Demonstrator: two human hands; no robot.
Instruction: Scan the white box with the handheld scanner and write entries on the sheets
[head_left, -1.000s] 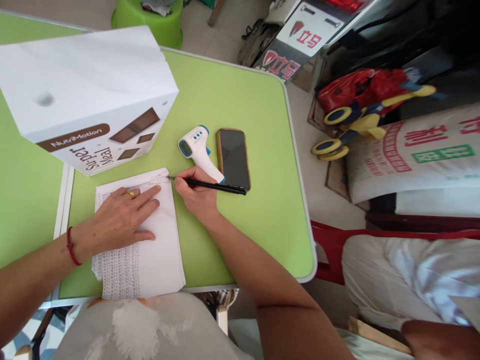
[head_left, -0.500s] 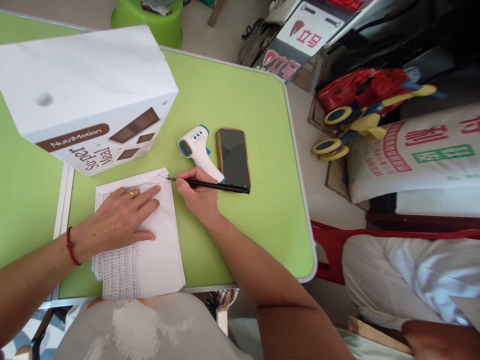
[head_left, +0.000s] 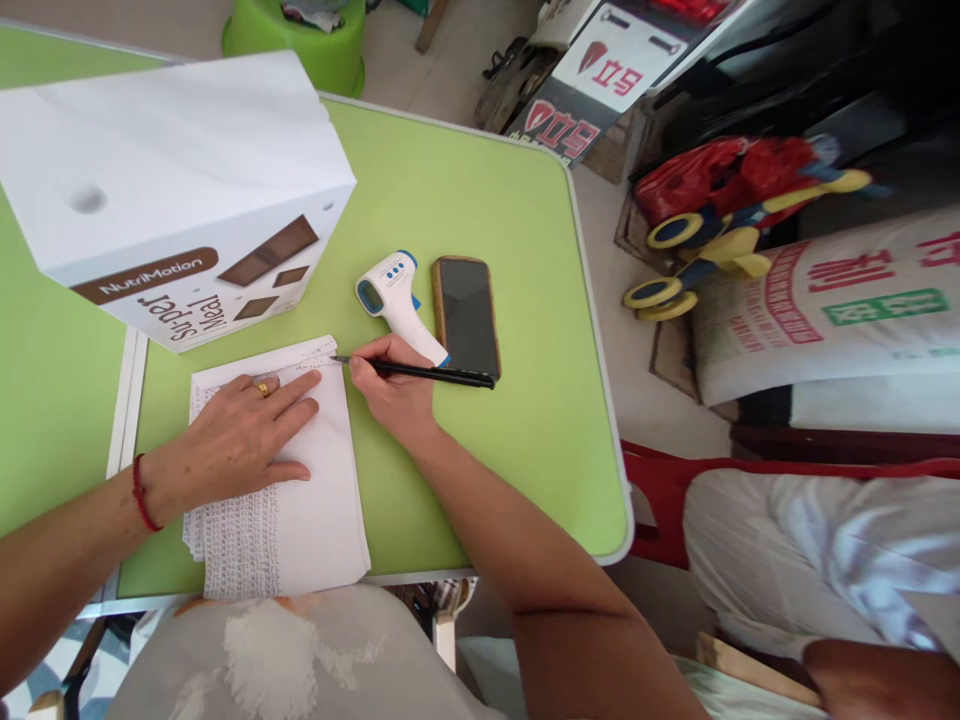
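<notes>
My left hand (head_left: 251, 430) lies flat with its fingers stretched across a stack of white paper (head_left: 319, 520). Dense rows of handwriting fill the left part of the sheet, and its right part is mostly blank. My right hand (head_left: 394, 390) is closed around a black pen (head_left: 442, 374), whose tip is at the paper's upper right edge by a written line. Just above my right hand lies a white and blue infrared thermometer (head_left: 401, 305), its handle end partly behind the hand and pen. A smartphone (head_left: 469, 315) in a brown case rests to its right.
A large white printed box (head_left: 180, 160) stands on the green table (head_left: 540, 400) at the left. Behind the table is a green stool (head_left: 300, 50). To the right are a red chair (head_left: 656, 500), a full printed sack (head_left: 840, 310) and a yellow-and-blue wheeled toy (head_left: 720, 250).
The pen's back end has shifted slightly left, with a small movement of my right hand. My left hand and the paper have stayed in place.
</notes>
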